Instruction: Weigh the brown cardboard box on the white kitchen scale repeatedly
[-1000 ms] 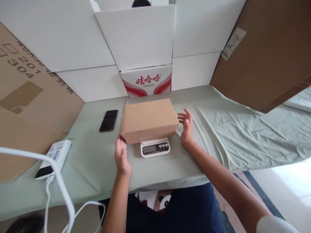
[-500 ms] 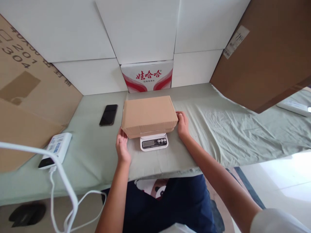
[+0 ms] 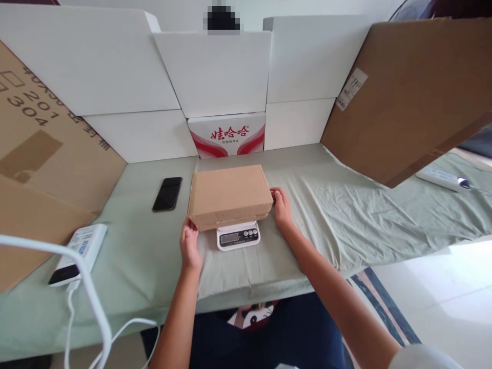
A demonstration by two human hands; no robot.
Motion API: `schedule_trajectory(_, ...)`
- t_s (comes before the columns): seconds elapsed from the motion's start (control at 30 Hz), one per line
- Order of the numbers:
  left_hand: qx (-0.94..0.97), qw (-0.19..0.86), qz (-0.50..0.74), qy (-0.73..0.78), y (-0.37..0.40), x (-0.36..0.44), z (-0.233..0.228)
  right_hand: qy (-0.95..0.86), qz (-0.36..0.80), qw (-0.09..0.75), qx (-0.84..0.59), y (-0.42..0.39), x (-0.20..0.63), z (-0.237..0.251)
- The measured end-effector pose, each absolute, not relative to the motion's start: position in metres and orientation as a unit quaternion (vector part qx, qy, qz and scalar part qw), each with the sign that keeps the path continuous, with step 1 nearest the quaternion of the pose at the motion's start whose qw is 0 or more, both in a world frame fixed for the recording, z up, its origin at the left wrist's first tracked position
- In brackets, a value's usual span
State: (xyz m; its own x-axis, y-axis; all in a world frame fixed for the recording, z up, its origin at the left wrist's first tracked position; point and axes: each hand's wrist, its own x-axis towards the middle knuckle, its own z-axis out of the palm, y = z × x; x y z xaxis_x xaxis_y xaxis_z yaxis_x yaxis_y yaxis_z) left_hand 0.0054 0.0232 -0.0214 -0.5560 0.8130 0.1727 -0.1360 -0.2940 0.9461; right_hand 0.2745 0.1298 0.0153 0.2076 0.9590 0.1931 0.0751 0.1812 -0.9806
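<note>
A closed brown cardboard box (image 3: 230,192) rests on, or just over, a small white digital kitchen scale (image 3: 238,238); I cannot tell whether its full weight is on it. The scale's grey display and round buttons face me, while its platform is hidden under the box. My left hand (image 3: 189,243) grips the box at its near left corner, fingers curled beneath the edge. On the opposite side, my right hand (image 3: 282,207) holds the right end, with the fingertips partly hidden behind it.
Left of the box lies a black phone (image 3: 167,193). A white power bank (image 3: 80,253) with a white cable (image 3: 86,282) sits further left. White boxes (image 3: 215,74) are stacked behind; large cardboard panels (image 3: 400,97) flank both sides. Green cloth (image 3: 330,225) covers the table.
My view has tilted upward, showing more above the white boxes. Both hands keep their hold on the box, which stays over the scale with little visible movement.
</note>
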Motion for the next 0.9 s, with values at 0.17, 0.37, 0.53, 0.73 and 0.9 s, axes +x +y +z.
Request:
schedule_trajectory(0.17,0.335,0.325,0.732,0.495,0.0220,0.0051,-0.0221,-0.506,0.378,0.578,-0.517,0.1292,0.2743,0.0180)
schedule_trajectory(0.37,0.325,0.336,0.729,0.500,0.0198,0.0072,-0.0209,-0.502,0.377,0.568,-0.532,0.1277,0.2740,0.0219)
schedule_trajectory(0.53,0.308,0.341,0.718,0.523,0.0181,0.0094,-0.0174,-0.497,0.375,0.564,-0.542,0.1265,0.2743,0.0230)
schedule_trajectory(0.73,0.299,0.337,0.711,0.540,0.0167,0.0087,-0.0202,-0.494,0.378,0.565,-0.542,0.1269,0.2753,0.0207)
schedule_trajectory(0.9,0.289,0.337,0.711,0.545,0.0172,0.0071,-0.0219,-0.497,0.384,0.555,-0.546,0.1248,0.2753,0.0239)
